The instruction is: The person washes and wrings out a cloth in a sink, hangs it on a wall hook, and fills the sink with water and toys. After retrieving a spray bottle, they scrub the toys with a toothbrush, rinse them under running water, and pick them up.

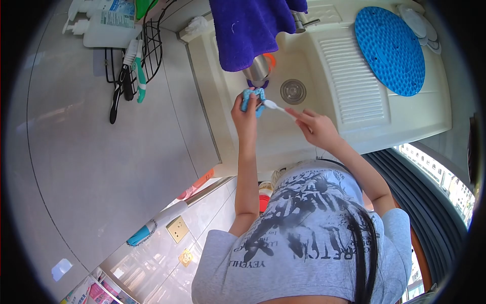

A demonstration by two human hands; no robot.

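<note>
My left hand [244, 112] is closed around a light blue, bumpy-textured piece [247, 100], held up over the left side of the sink basin [291, 55]. My fingers hide part of it, so its exact kind is unclear. My right hand [319, 129] grips the thin handle of a white brush [272, 104]. The wider white head of this brush is at the right side of the blue piece, and seems to touch it. Just beyond the left hand, a metal cup-like vessel [258, 68] with an orange rim stands in the basin, partly covered by a hanging purple cloth [248, 30].
A drain [293, 91] lies right of the hands. The ribbed drainboard [352, 81] carries a round blue mat [390, 50]. The faucet [305, 23] is behind the cloth. On the left counter [116, 167], a black wire rack [152, 50] holds brushes and pump bottles [111, 28].
</note>
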